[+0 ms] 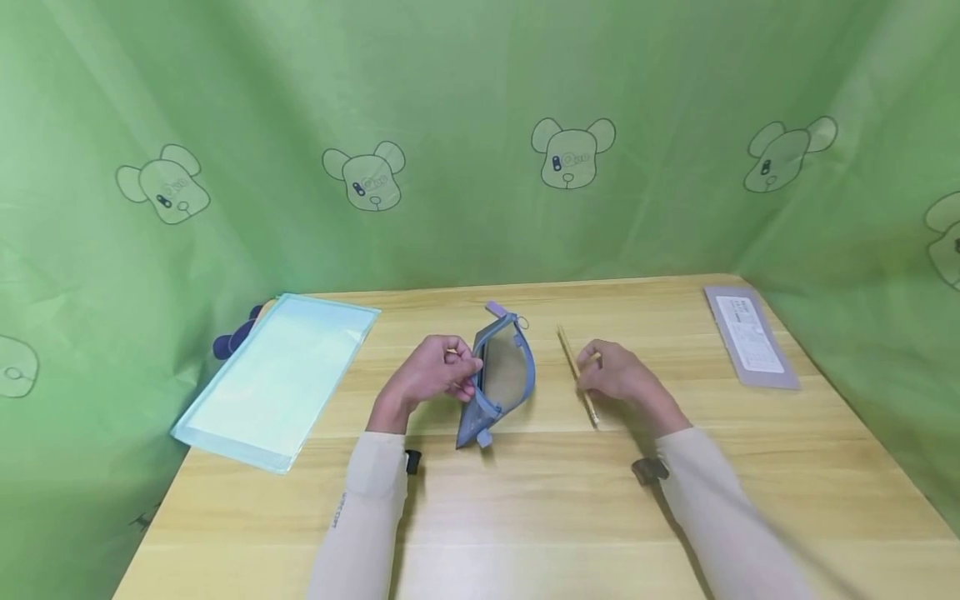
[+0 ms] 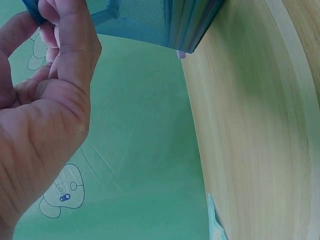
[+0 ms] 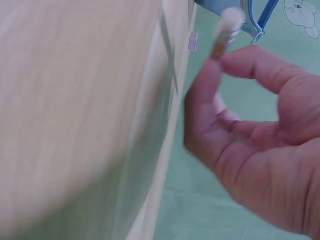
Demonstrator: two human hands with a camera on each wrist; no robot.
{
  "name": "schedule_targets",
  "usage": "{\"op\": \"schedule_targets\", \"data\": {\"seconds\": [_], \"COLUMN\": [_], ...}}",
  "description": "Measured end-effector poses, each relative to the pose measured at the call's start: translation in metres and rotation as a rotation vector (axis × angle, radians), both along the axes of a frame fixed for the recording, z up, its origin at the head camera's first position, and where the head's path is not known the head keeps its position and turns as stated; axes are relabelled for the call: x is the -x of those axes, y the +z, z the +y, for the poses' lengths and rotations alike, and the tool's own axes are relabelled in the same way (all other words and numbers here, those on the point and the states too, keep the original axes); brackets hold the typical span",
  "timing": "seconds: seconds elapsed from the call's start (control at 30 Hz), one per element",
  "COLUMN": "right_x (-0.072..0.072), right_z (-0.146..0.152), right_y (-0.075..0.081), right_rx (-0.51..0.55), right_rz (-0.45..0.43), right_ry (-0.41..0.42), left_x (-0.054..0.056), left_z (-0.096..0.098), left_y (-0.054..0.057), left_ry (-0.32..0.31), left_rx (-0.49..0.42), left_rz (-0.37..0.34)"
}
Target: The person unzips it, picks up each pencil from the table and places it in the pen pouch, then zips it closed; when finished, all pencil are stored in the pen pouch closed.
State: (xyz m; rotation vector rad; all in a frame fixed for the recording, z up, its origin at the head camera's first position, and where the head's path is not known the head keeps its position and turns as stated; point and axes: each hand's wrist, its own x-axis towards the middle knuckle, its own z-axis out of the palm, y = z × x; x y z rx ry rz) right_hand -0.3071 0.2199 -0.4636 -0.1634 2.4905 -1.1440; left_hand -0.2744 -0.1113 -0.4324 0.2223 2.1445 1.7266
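My left hand pinches the rim of a blue-grey mesh zipper pouch near the middle of the table. The pouch's mouth gapes towards the right, and a lilac tab shows at its far end. In the left wrist view, the pouch hangs above the fingers. To the right of the pouch, my right hand pinches a slim wooden pencil between thumb and finger. Its white eraser end sticks out past the fingertips in the right wrist view, slightly blurred.
On the left lies a pale blue zip document bag, with a dark purple object partly hidden behind it. A lilac packet with a white label rests at the table's right. Green curtains surround the wooden table.
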Motion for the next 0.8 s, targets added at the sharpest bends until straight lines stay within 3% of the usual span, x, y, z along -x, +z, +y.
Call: {"op": "schedule_targets", "data": {"seconds": [0.17, 0.37, 0.57, 0.7, 0.8], "right_x": [-0.002, -0.010, -0.016, -0.013, -0.009], "right_z": [-0.001, -0.009, -0.026, -0.041, -0.055], "right_y": [0.010, 0.028, 0.026, 0.018, 0.015], "right_rx": [0.232, 0.402, 0.506, 0.532, 0.508], "right_rz": [-0.040, -0.123, -0.255, -0.288, -0.279], "right_ry": [0.017, 0.107, 0.226, 0.229, 0.183], "left_x": [0.000, 0.000, 0.000, -0.001, -0.002], "left_z": [0.001, 0.002, 0.003, 0.004, 0.006], "left_y": [0.001, 0.003, 0.003, 0.001, 0.001], "left_ry": [0.005, 0.020, 0.025, 0.006, -0.026], "left_rx": [-0.003, -0.018, -0.029, -0.011, 0.007], "left_rz": [0.004, -0.003, -0.010, -0.007, -0.001]}}
